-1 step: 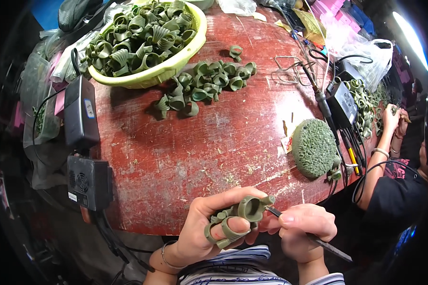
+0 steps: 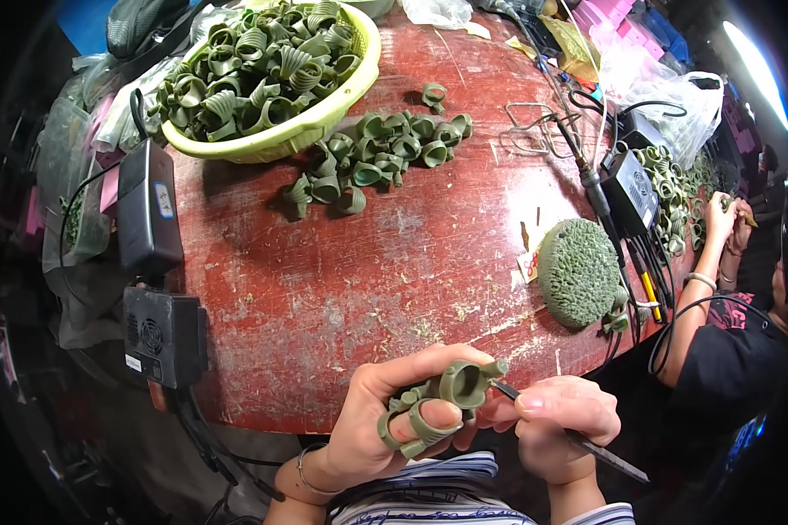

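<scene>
Near the table's front edge, my left hand (image 2: 365,404) is closed around several dull-green, wax-like rings. One green ring (image 2: 449,388) faces up at the fingertips, its opening toward me. Another ring (image 2: 422,429) loops around the thumb. My right hand (image 2: 578,411) grips a slim metal carving knife (image 2: 611,457) between thumb and fingers. The knife's narrow tip touches or nearly touches the right edge of the upper ring, beside a small stub. Its flat tail end sticks out to the lower right. Fingers partly hide the other rings in my left hand.
A yellow-green basket (image 2: 324,127) heaped with green rings stands at the far left, with loose rings (image 2: 381,162) beside it. A round, rough green block (image 2: 578,273) sits at right. Black boxes (image 2: 162,337) and cables line the table's edges. A co-worker (image 2: 718,341) works at far right.
</scene>
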{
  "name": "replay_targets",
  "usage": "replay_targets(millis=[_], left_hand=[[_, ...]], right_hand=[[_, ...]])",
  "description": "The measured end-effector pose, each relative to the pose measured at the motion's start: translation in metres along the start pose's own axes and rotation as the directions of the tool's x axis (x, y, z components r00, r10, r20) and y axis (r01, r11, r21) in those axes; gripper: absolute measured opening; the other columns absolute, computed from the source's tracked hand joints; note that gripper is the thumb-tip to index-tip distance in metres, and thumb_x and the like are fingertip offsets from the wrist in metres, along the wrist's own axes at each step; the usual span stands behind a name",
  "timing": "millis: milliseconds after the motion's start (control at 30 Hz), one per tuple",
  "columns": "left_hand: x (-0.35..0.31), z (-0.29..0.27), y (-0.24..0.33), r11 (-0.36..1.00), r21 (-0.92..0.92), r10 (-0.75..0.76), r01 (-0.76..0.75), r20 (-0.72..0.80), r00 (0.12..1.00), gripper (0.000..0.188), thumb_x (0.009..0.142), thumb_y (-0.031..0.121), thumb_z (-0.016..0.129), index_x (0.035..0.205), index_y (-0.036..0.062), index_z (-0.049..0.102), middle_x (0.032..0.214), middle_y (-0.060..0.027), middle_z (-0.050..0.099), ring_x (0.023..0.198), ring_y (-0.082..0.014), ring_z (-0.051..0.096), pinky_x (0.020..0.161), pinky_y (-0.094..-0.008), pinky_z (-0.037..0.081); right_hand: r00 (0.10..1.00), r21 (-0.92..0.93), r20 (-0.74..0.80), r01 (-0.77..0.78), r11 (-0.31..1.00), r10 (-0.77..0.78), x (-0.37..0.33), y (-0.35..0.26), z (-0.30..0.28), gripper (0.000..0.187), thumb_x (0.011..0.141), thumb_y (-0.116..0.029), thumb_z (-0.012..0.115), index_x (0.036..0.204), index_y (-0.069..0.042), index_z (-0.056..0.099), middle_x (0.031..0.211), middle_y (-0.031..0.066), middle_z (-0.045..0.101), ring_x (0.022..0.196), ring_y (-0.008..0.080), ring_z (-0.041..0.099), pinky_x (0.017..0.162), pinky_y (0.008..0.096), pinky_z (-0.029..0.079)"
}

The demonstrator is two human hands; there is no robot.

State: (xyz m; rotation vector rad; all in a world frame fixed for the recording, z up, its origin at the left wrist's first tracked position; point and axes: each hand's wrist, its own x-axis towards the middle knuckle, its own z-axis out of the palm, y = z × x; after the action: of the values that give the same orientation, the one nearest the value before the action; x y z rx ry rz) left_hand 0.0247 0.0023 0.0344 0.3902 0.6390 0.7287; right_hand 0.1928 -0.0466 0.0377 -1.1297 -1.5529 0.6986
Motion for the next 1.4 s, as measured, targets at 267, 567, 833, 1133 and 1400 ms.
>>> replay_targets(millis=[267, 567, 833, 1133, 1400], left_hand=[[0.005, -0.018, -0.012, 0.963, 0.117, 0.222, -0.244, 0.170, 0.960, 0.046, 0.077, 0.022, 0.068, 0.113, -0.0027, 0.053, 0.093, -0.0080, 0.056, 0.077, -0.0125, 0.056, 0.068, -0.0238, 0.045], [0.004, -0.013, -0.015, 0.963, 0.089, 0.245, -0.255, 0.112, 0.963, 0.046, 0.077, 0.018, 0.069, 0.113, -0.0033, 0.052, 0.095, -0.0093, 0.058, 0.078, -0.0123, 0.057, 0.071, -0.0250, 0.047], [0.005, -0.011, -0.018, 0.978, -0.056, 0.202, -0.200, 0.036, 0.979, 0.043, 0.070, 0.013, 0.073, 0.103, -0.0040, 0.051, 0.094, -0.0202, 0.058, 0.065, -0.0219, 0.060, 0.054, -0.0294, 0.048], [0.009, -0.018, -0.009, 0.643, 0.604, 0.575, -0.472, 0.026, 0.818, 0.035, 0.069, 0.001, 0.072, 0.102, 0.0027, 0.061, 0.091, -0.0042, 0.059, 0.078, -0.0075, 0.052, 0.068, -0.0209, 0.044], [0.011, -0.034, -0.008, 0.622, 0.551, 0.657, -0.556, 0.017, 0.753, 0.033, 0.068, 0.007, 0.075, 0.098, 0.0022, 0.061, 0.090, -0.0043, 0.058, 0.078, -0.0101, 0.054, 0.067, -0.0221, 0.045]], right_hand=[[0.986, 0.176, -0.149, -0.044, 0.983, 0.071, -0.004, -0.007, 0.009, 0.014, 0.079, -0.003, 0.060, 0.093, 0.001, 0.058, 0.072, 0.0201, 0.064, 0.053, 0.0216, 0.062, 0.050, 0.0298, 0.050], [0.997, 0.053, 0.012, 0.076, 0.996, -0.077, 0.001, 0.002, 0.019, 0.021, 0.081, -0.010, 0.058, 0.098, 0.001, 0.054, 0.060, 0.0077, 0.062, 0.046, 0.0154, 0.056, 0.042, 0.0247, 0.042], [0.998, 0.049, -0.060, 0.025, 0.998, -0.022, -0.001, 0.006, 0.018, 0.024, 0.076, 0.004, 0.059, 0.100, 0.006, 0.057, 0.062, 0.0083, 0.061, 0.049, 0.0155, 0.057, 0.045, 0.0243, 0.045], [0.997, 0.028, -0.025, -0.075, 0.997, 0.076, 0.007, 0.004, 0.012, 0.021, 0.079, -0.002, 0.060, 0.099, 0.003, 0.057, 0.061, 0.0082, 0.062, 0.050, 0.0158, 0.059, 0.048, 0.0251, 0.047], [0.976, -0.112, -0.013, -0.218, 0.969, 0.218, 0.033, 0.002, 0.016, 0.015, 0.082, -0.001, 0.056, 0.095, 0.001, 0.061, 0.063, 0.0093, 0.061, 0.055, 0.0130, 0.061, 0.051, 0.0240, 0.048]])
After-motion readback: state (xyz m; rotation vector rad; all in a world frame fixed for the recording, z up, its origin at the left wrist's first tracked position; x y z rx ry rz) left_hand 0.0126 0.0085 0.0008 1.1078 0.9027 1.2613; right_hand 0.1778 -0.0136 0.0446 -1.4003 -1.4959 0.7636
